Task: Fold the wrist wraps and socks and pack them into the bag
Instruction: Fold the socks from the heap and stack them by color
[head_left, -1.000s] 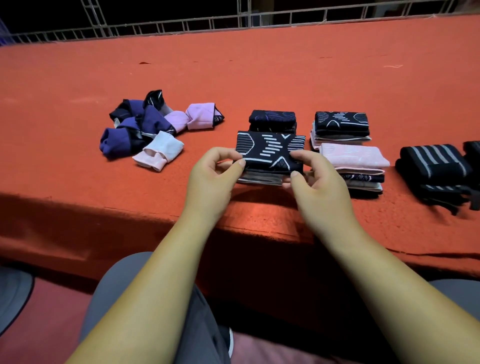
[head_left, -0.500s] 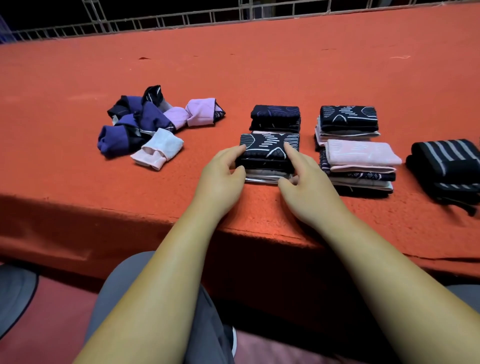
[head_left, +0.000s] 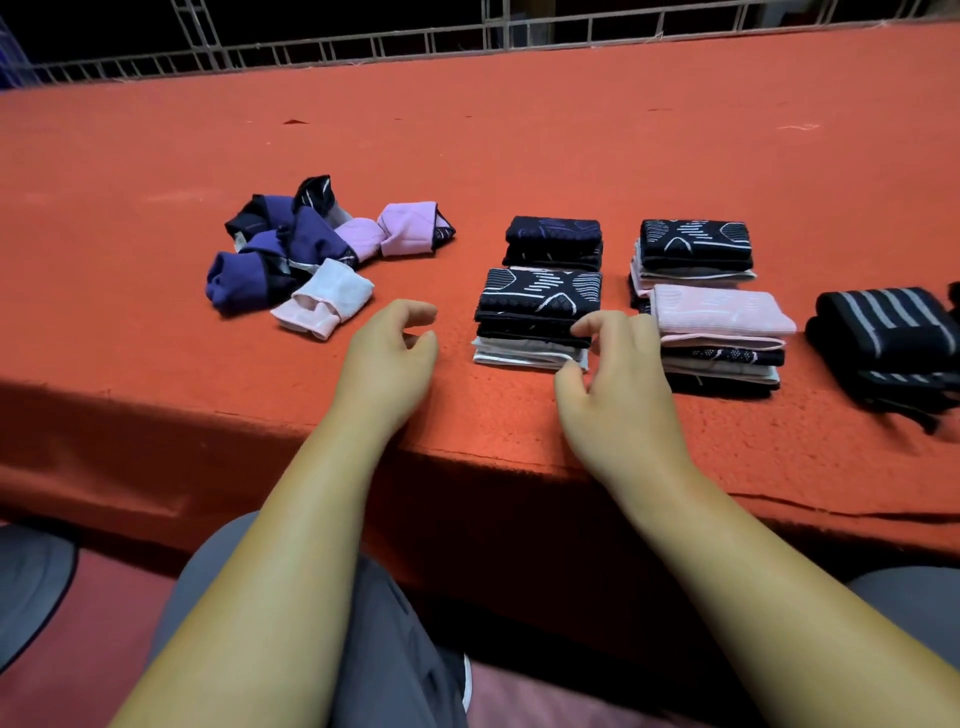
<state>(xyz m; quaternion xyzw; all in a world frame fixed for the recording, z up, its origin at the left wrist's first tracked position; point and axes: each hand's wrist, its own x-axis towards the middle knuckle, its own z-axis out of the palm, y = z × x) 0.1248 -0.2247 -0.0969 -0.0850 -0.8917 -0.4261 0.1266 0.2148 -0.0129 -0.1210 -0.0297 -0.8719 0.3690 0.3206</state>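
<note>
A stack of folded socks (head_left: 537, 317), topped by a black one with white patterns, sits near the table's front edge. My left hand (head_left: 389, 358) hovers just left of it, fingers loosely curled and holding nothing. My right hand (head_left: 618, 374) is at the stack's right front corner, fingers relaxed, empty. Behind lies a smaller black folded stack (head_left: 553, 243). To the right stand a pink-topped stack (head_left: 719, 332) and a black-topped stack (head_left: 693, 249). Black wrist wraps with grey stripes (head_left: 888, 343) lie at far right. No bag is in view.
A pile of rolled purple, lilac and white socks (head_left: 311, 254) lies at the left on the orange-red cloth-covered table (head_left: 519, 130). A metal railing (head_left: 363, 41) runs along the far edge. My knees in grey trousers are below the table front.
Both hands set the patterned black sock on top of the near stack, then let go and drew back to either side of it.
</note>
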